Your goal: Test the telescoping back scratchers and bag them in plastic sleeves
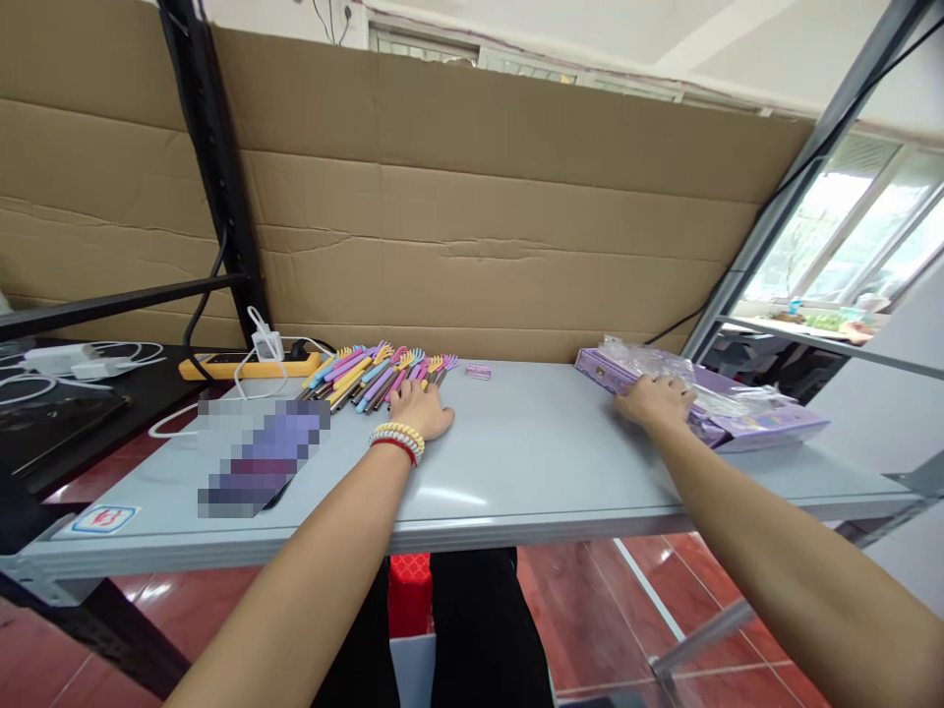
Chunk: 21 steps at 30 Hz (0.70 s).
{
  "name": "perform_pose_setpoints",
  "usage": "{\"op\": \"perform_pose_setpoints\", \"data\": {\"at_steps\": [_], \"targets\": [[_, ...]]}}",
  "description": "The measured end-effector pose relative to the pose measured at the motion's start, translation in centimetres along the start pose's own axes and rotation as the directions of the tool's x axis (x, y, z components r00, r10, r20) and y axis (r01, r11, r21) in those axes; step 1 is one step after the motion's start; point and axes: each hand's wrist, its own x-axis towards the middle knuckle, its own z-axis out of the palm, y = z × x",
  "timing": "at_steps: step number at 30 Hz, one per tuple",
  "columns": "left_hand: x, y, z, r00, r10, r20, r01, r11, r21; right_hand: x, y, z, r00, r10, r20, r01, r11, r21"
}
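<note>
A pile of thin back scratchers with hand-shaped heads, in yellow, pink, blue and purple, lies toward the back left of the grey shelf. My left hand, with bracelets at the wrist, rests at the pile's right end. Its thumb is spread and its fingertips touch the handles. On the right, a flat purple box holds crumpled clear plastic wrap. My right hand is curled over the box's front left edge; its fingertips are partly hidden. A small pink piece lies between the hands.
A phone-like object, blurred out, lies at the front left of the shelf. Behind it are a yellow power strip, a white charger and cables. Cardboard walls the back; metal posts stand at the sides.
</note>
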Motion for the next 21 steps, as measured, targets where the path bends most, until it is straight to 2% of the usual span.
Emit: {"op": "perform_pose_setpoints", "data": {"at_steps": [3,8,11,16,21], "targets": [[0.1,0.1,0.0,1.000,0.002,0.011,-0.002,1.000,-0.006,-0.9,-0.3,0.5,0.998,-0.026,-0.054,0.025,0.999,-0.026],[0.1,0.1,-0.1,1.000,0.010,0.011,-0.010,1.000,-0.005,-3.2,-3.3,0.1,0.984,-0.134,-0.118,0.128,0.990,-0.060],[0.1,0.0,-0.2,1.000,0.014,0.014,-0.014,1.000,-0.002,-4.3,-4.8,-0.6,0.974,-0.200,-0.108,0.197,0.980,-0.041],[0.1,-0.1,-0.3,1.000,0.018,0.025,-0.019,1.000,0.010,-5.6,-6.3,-1.5,0.964,-0.242,-0.107,0.243,0.970,-0.008],[0.2,-0.2,-0.2,0.999,0.027,0.016,-0.028,1.000,0.015,-6.4,-7.3,-2.3,0.959,-0.283,-0.030,0.283,0.959,0.006]]}}
